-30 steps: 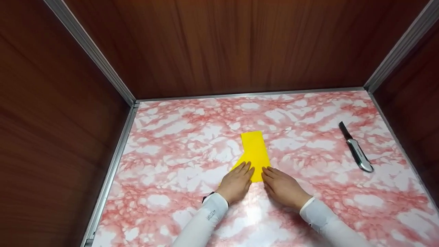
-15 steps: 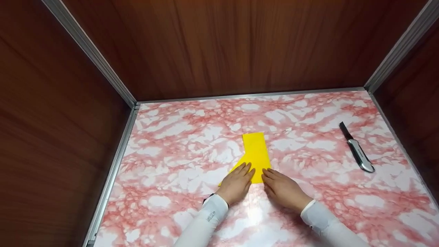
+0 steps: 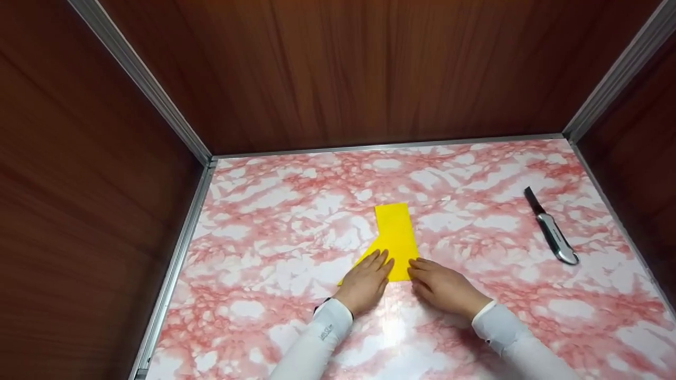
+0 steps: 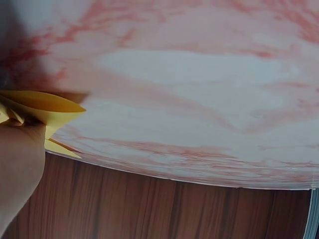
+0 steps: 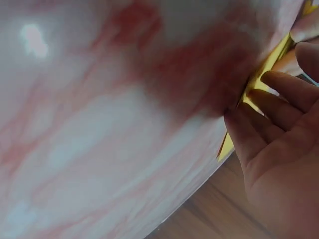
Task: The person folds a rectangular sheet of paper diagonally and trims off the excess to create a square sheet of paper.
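Observation:
A yellow sheet of folded paper (image 3: 396,229) lies on the table, with a slanted flap toward the left. My left hand (image 3: 364,284) rests on its lower left part, fingers extended over the paper. At the lower right edge, the fingertips of my right hand (image 3: 446,287) touch the paper, the fingers fairly straight. The left wrist view shows layers of the paper (image 4: 57,117) standing a little apart beside the hand. In the right wrist view, the fingers reach the paper's edge (image 5: 227,148); the palm is turned toward the camera.
A folding utility knife (image 3: 554,237), its dark blade out and pointing away, lies at the right of the red-and-white marbled table (image 3: 274,232). Brown wood-grain panels (image 3: 338,74) with metal edging (image 3: 174,119) enclose the table at the back and both sides.
My right hand has shifted slightly to the right along the paper's lower edge. The left hand and the paper have stayed almost in place.

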Tool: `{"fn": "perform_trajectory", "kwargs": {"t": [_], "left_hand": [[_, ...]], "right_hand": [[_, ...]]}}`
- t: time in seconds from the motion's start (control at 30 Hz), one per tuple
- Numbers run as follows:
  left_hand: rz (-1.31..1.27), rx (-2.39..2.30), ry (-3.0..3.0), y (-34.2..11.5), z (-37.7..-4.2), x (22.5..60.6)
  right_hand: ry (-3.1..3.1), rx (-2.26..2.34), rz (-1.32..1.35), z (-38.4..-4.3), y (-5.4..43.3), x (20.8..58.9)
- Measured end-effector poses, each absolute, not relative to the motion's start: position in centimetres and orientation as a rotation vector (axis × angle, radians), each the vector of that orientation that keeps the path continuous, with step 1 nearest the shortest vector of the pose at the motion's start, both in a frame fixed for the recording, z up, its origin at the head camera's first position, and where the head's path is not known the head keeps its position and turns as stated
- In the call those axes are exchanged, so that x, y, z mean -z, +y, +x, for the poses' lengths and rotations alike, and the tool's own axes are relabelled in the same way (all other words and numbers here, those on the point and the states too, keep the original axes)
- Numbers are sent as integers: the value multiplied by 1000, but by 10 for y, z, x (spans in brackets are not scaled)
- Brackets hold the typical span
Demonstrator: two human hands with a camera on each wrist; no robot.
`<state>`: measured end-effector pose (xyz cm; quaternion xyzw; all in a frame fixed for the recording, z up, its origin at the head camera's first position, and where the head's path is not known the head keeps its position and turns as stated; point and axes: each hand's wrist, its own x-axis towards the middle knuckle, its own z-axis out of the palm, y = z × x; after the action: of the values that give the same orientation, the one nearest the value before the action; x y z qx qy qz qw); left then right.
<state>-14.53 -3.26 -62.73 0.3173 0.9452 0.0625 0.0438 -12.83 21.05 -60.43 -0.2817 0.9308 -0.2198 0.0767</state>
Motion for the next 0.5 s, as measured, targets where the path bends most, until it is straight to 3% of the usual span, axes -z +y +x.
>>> {"fn": "perform_trajectory", "kwargs": {"t": [0.23, 0.5], "left_hand": [[991, -240, 2879, -33, -145, 626], [999, -234, 2888, -34, -145, 625]], "right_hand": [[2857, 774, -624, -144, 248, 594], [2997, 818, -284, -172, 327, 590]]}}
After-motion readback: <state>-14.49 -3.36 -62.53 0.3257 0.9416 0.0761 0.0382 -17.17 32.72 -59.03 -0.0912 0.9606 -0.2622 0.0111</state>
